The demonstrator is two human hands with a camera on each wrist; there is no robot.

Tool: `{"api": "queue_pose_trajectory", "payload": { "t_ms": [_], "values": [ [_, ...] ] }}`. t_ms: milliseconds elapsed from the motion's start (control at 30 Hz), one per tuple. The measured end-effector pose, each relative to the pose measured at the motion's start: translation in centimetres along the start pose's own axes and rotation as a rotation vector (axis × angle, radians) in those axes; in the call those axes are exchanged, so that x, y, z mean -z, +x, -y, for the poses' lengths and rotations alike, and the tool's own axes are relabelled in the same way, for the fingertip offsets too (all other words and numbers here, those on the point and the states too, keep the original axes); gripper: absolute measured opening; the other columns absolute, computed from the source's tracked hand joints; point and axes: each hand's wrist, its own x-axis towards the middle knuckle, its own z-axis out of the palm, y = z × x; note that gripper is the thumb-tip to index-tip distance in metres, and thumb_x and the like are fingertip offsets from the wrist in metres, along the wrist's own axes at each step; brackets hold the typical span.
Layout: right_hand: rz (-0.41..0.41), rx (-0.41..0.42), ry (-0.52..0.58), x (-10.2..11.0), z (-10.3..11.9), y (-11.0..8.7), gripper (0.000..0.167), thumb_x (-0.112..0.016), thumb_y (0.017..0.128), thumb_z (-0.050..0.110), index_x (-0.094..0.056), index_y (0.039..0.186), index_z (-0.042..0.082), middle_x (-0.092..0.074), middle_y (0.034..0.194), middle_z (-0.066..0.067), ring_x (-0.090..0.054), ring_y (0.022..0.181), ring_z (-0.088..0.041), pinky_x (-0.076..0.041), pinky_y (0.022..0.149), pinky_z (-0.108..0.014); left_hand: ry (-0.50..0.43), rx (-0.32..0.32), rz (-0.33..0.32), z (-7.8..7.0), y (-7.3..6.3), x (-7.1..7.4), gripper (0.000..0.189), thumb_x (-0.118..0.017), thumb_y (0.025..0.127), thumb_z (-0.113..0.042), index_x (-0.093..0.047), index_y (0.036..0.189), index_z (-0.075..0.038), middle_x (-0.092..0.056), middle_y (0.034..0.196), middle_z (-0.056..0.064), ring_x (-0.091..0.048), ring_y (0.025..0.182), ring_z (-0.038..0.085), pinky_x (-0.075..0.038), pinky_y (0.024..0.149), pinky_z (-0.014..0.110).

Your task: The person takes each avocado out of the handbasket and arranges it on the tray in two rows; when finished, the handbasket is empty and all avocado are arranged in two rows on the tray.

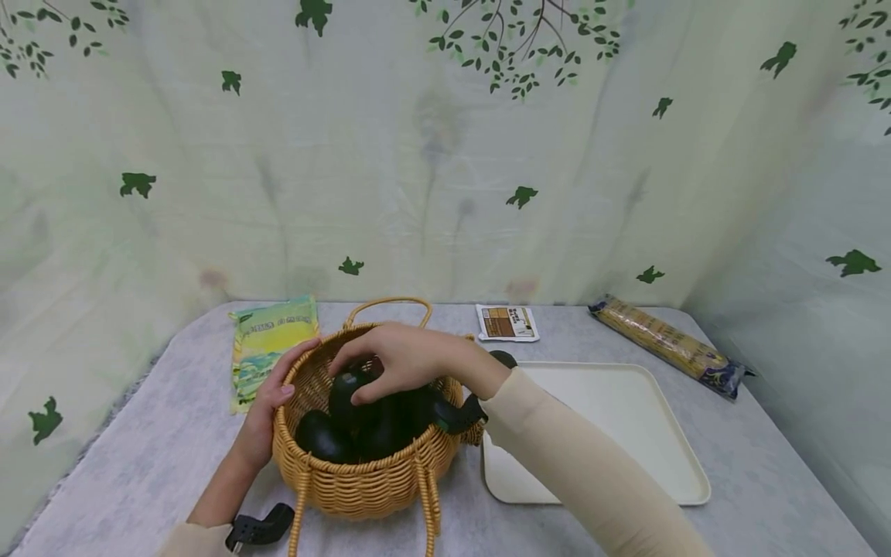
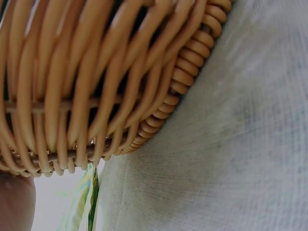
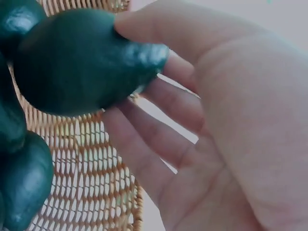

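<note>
A wicker basket [image 1: 362, 491] with thin looped handles stands in the middle of the table, holding several dark green avocados [image 1: 323, 437]. My right hand [image 1: 411, 357] reaches over the rim from the right and grips one avocado [image 3: 72, 62] between thumb and fingers. In the right wrist view its narrow end points toward the palm, while other avocados [image 3: 26, 180] lie beside it against the woven wall. On the basket's left side my left hand [image 1: 267, 410] holds the rim. The left wrist view is mostly filled by the basket's outer weave [image 2: 86, 82].
Right of the basket lies a white tray [image 1: 599, 387], partly behind my right forearm. A yellow-green packet [image 1: 274, 348] is at back left, and a small white-and-brown packet [image 1: 508, 323] at the back. A long gold-and-blue package [image 1: 668, 344] lies at back right. Leaf-patterned curtains surround the table.
</note>
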Motion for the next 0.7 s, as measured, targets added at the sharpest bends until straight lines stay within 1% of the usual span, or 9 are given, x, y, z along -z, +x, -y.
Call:
{"api": "queue_pose_trajectory", "payload": {
  "t_ms": [100, 167, 267, 333, 400, 433, 700],
  "values": [
    [-0.015, 0.011, -0.016, -0.2, 0.2, -0.7, 0.043, -0.072, 0.096, 0.027, -0.066, 0.137, 0.015, -0.067, 0.133, 0.005, -0.060, 0.115, -0.002, -0.048, 0.096, -0.021, 0.012, 0.004, -0.006, 0.0, -0.1, 0.0, 0.059, -0.024, 0.104, -0.020, -0.031, 0.160, -0.005, -0.040, 0.157, -0.002, -0.044, 0.139, 0.013, -0.046, 0.103, 0.022],
    [-0.028, 0.009, -0.025, -0.4, 0.2, -1.3, 0.043, -0.071, 0.097, 0.029, -0.065, 0.138, 0.017, -0.066, 0.134, 0.005, -0.061, 0.106, -0.002, -0.048, 0.091, -0.021, 0.011, 0.000, -0.007, 0.1, -0.1, 0.1, 0.059, -0.024, 0.104, -0.019, -0.031, 0.160, -0.004, -0.040, 0.156, -0.001, -0.045, 0.139, 0.013, -0.046, 0.103, 0.022],
    [-0.062, -0.006, -0.026, -0.9, 0.3, -2.2, 0.043, -0.069, 0.098, 0.030, -0.064, 0.139, 0.018, -0.066, 0.135, 0.006, -0.061, 0.100, -0.004, -0.047, 0.086, -0.022, 0.002, -0.007, -0.004, 0.1, 0.0, 0.1, 0.058, -0.024, 0.104, -0.017, -0.031, 0.160, -0.004, -0.040, 0.156, 0.000, -0.046, 0.139, 0.015, -0.047, 0.103, 0.024],
    [-0.091, -0.019, -0.022, -1.3, 0.3, -2.9, 0.043, -0.068, 0.098, 0.029, -0.064, 0.140, 0.019, -0.066, 0.136, 0.006, -0.062, 0.101, -0.005, -0.047, 0.089, -0.022, -0.004, -0.014, -0.001, 0.2, 0.0, 0.1, 0.058, -0.024, 0.104, -0.016, -0.031, 0.160, -0.003, -0.040, 0.157, 0.001, -0.046, 0.139, 0.016, -0.047, 0.103, 0.024],
    [-0.125, -0.022, -0.011, -1.7, 0.3, -3.5, 0.043, -0.068, 0.098, 0.029, -0.064, 0.140, 0.020, -0.066, 0.136, 0.005, -0.063, 0.109, -0.004, -0.048, 0.094, -0.022, -0.006, -0.021, 0.002, 0.2, 0.1, 0.2, 0.058, -0.024, 0.104, -0.015, -0.031, 0.160, -0.003, -0.040, 0.157, 0.001, -0.046, 0.139, 0.015, -0.047, 0.103, 0.024],
    [-0.141, -0.023, -0.003, -2.0, 0.3, -3.8, 0.042, -0.068, 0.098, 0.029, -0.063, 0.139, 0.021, -0.066, 0.135, 0.005, -0.064, 0.109, -0.004, -0.048, 0.094, -0.023, -0.006, -0.023, 0.002, 0.3, 0.1, 0.2, 0.058, -0.024, 0.104, -0.015, -0.031, 0.160, -0.003, -0.040, 0.157, 0.001, -0.045, 0.140, 0.015, -0.047, 0.104, 0.024],
    [-0.254, -0.013, 0.087, -3.5, 0.1, -5.4, 0.043, -0.069, 0.099, 0.030, -0.063, 0.140, 0.022, -0.068, 0.133, 0.005, -0.064, 0.101, 0.000, -0.051, 0.090, -0.022, -0.010, -0.031, -0.007, 0.2, -0.1, 0.3, 0.059, -0.024, 0.103, -0.015, -0.031, 0.160, -0.003, -0.040, 0.158, 0.001, -0.044, 0.140, 0.014, -0.045, 0.105, 0.023]
  ]
}}
